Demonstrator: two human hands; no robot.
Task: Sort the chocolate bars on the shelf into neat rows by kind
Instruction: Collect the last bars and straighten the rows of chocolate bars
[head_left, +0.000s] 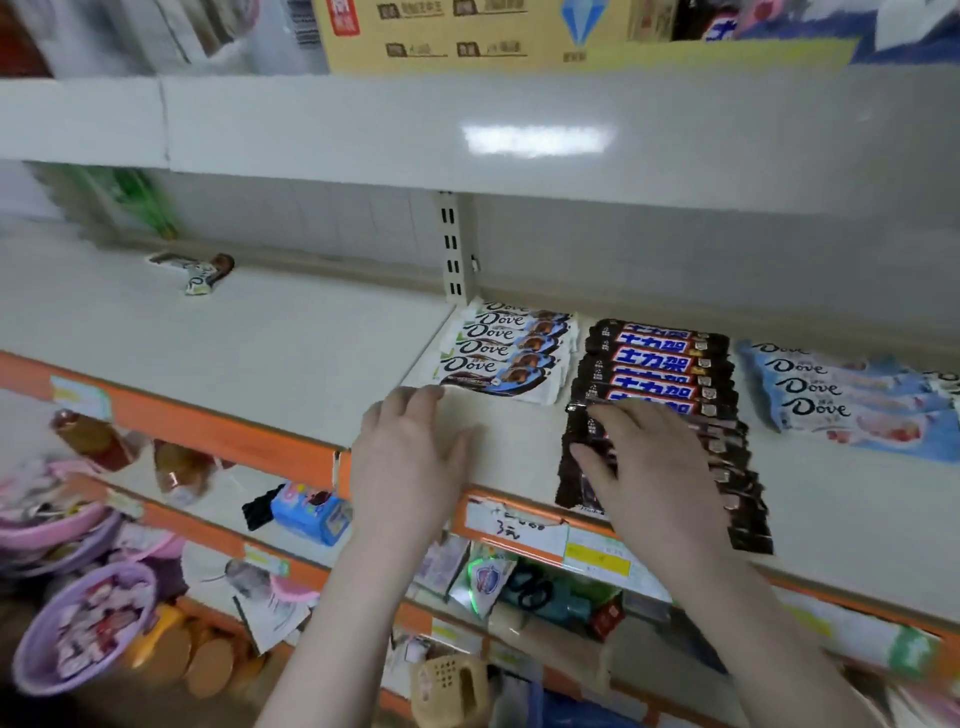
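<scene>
On the white shelf (260, 353) lie three rows of chocolate bars. White Dove bars (511, 351) form the left row. Brown Snickers bars (665, 364) fill the middle row, which runs to the shelf's front edge. Pale blue Dove bars (852, 400) lie at the right. My right hand (654, 462) rests flat on the front Snickers bars with its fingers spread and pointing left. My left hand (410, 457) lies open on the bare shelf just in front of the white Dove row. A couple of loose bars (200, 270) lie far back at the left.
An upper shelf (519, 135) overhangs, with a cardboard box (467, 31) on top. The orange shelf edge (208, 431) carries price labels. Lower shelves hold bottles (93, 441), a blue pack (311, 512) and pink and purple baskets (83, 623) at the left.
</scene>
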